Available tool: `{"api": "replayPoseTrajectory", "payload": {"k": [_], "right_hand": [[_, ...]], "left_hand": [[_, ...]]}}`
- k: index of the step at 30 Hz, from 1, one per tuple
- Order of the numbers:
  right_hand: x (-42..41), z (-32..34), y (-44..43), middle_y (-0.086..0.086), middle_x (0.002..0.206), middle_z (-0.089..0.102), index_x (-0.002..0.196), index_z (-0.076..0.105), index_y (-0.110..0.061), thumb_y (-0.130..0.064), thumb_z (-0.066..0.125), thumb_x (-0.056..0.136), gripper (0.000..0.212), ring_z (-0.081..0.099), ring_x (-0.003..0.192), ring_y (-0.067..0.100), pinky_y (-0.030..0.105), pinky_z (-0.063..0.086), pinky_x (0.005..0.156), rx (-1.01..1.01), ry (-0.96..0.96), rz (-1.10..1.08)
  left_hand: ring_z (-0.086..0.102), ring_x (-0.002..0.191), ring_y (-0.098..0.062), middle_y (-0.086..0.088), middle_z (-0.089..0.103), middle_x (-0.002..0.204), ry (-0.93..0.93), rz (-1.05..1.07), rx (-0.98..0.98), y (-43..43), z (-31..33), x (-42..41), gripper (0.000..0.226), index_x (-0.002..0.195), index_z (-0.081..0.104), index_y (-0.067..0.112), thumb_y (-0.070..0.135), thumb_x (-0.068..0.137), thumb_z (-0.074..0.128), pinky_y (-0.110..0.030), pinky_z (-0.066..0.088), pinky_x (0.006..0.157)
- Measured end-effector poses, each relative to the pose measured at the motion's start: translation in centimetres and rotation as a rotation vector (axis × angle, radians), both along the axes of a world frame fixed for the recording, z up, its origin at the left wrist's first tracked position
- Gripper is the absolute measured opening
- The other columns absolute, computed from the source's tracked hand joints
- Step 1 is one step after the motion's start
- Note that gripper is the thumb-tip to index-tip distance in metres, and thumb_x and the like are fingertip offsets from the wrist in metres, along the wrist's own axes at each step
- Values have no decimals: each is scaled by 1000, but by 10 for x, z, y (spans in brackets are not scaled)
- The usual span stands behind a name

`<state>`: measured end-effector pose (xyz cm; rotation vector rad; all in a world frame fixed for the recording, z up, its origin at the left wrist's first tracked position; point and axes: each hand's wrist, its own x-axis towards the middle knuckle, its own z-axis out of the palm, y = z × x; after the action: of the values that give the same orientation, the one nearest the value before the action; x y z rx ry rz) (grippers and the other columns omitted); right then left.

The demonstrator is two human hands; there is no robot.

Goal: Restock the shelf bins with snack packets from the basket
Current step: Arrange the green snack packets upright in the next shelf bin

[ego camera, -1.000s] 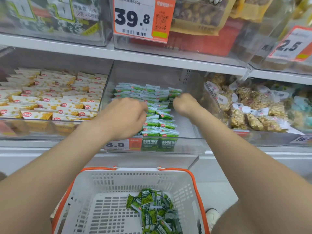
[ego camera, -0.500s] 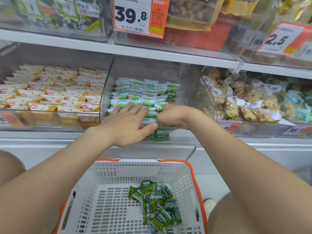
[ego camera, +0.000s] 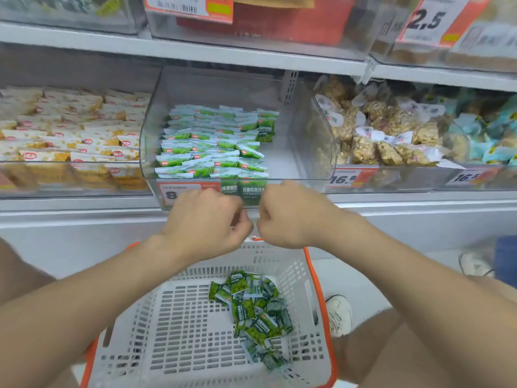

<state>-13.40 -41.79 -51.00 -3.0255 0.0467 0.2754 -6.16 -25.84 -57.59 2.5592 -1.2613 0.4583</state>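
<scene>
The loose green packets (ego camera: 251,306) lie in a jumbled heap on the right side of the floor of the white basket (ego camera: 181,326), which has an orange rim and sits low in front of the person. Above it, on the shelf, the clear middle bin (ego camera: 293,152) holds the stacked green packets (ego camera: 212,147), laid in overlapping rows that fill its left and centre, while its right side shows bare floor. A few of them stand upright against the bin's front wall, beside an orange price tag (ego camera: 179,191).

Both hands hang just in front of the bin's lower front edge, over the far rim of the basket and close together without touching. The left hand (ego camera: 207,222) has its fingers curled inward, thumb near the forefinger. The right hand (ego camera: 291,217) is bunched like a loose fist. I see only their backs, so I cannot tell whether either holds a packet.

To the left, a bin carries yellow-and-white packets (ego camera: 70,141). To the right are bags of brown snacks (ego camera: 386,135). A white shoe (ego camera: 338,315) shows beside the basket.
</scene>
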Motion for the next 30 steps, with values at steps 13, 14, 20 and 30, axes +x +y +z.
{"api": "replayPoseTrajectory", "payload": {"k": [13,14,20,30], "right_hand": [[-22,-256,-17,0,115,68,122,66,-17,-13,58,101,23,64,103,25,40,48,91,-548,595,567],[-23,-274,-13,-1,111,69,117,67,-17,-11,58,101,20,64,100,24,40,49,90,-551,624,606],[-48,-348,13,0,78,59,102,66,-10,0,66,95,13,60,69,23,37,58,67,-453,718,835],[-55,-379,13,14,121,61,131,59,-10,-15,67,96,36,56,106,32,45,51,88,-453,570,726]], "left_hand": [[55,68,-24,-4,55,81,477,-344,1046,-14,-117,-7,25,98,62,9,18,105,39,-36,47,62],[58,72,-26,-6,59,86,489,-341,1061,-14,-123,-6,25,102,64,9,18,104,40,-36,47,62],[52,68,-21,-2,55,85,550,-351,1140,-5,-152,-10,24,107,65,11,17,105,42,-35,39,55],[51,70,-22,-3,60,93,560,-323,1127,-5,-152,-7,25,112,66,14,16,105,43,-35,41,58]]}}
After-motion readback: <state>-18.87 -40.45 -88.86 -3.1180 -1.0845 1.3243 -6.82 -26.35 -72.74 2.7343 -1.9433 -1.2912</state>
